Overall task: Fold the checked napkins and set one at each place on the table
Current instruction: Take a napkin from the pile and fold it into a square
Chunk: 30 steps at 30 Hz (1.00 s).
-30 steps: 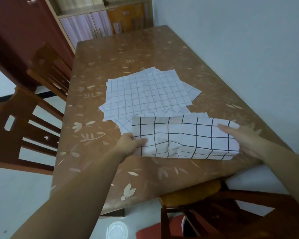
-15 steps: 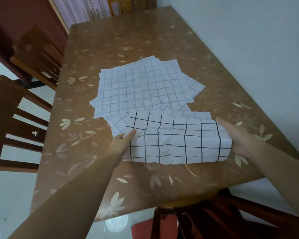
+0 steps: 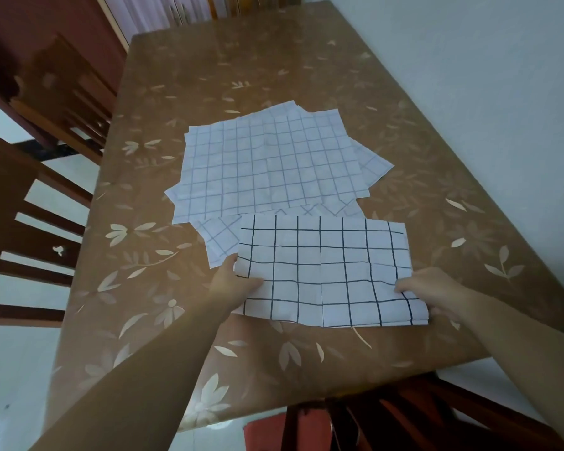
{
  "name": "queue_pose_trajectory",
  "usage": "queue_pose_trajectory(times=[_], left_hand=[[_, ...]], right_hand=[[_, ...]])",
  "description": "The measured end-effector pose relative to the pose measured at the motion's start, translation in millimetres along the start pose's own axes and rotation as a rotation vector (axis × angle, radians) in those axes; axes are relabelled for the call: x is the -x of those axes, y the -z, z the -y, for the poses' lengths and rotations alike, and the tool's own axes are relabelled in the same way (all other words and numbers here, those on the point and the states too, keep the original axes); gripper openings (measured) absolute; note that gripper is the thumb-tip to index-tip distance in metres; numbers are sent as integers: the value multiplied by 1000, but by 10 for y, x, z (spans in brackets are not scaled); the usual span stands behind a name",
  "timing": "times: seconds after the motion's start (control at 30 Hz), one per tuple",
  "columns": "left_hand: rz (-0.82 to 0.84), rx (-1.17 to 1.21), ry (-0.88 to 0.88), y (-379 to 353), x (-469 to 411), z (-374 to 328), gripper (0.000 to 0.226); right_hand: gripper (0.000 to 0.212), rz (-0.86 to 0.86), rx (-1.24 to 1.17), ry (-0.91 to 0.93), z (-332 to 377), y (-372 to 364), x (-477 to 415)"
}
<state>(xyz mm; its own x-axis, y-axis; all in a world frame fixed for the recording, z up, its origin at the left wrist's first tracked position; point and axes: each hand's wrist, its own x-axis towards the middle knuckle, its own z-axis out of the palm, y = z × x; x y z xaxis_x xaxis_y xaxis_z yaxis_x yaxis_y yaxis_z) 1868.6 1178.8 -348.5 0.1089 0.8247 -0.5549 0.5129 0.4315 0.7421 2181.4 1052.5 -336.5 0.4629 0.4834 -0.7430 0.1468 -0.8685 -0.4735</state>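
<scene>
Wooden chairs (image 3: 30, 229) line the left side of a brown table (image 3: 274, 60) w/ a glossy leaf-and-flower print top. A cabinet (image 3: 192, 8) stands behind its far end, a pale wall (image 3: 469, 60) runs along its right edge & another chair (image 3: 404, 415) is tucked in at the near end. A loose stack of napkins (image 3: 267, 167), white w/ thin blue-grey checks, lies fanned flat at the table's centre, corners poking out at diff. angles. The folded napkin (image 3: 329, 271), white w/ bolder dark grid lines, is a wide rectangle doubled over, w/ a vertical crease down its middle & layered edges showing at the near right corner. It sits toward the near end of the table, its far edge overlapping the stack's front. The left hand (image 3: 232, 284) pinches its left edge, thumb on top, other fingers mostly hidden beneath the napkin. The right hand (image 3: 437, 291) clamps the lower right corner, fingers curled over the top, thumb approx. under the edge. The napkin spans between both hands, low over or on the tabletop; can't tell which.
</scene>
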Motion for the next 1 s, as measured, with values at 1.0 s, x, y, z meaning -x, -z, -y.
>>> queue_pose_trajectory(times=[1.0], left_hand=[[144, -1125, -603, -952, 223, 107, 63]], right_hand=[[23, -177, -13, 138, -193, -158, 19]])
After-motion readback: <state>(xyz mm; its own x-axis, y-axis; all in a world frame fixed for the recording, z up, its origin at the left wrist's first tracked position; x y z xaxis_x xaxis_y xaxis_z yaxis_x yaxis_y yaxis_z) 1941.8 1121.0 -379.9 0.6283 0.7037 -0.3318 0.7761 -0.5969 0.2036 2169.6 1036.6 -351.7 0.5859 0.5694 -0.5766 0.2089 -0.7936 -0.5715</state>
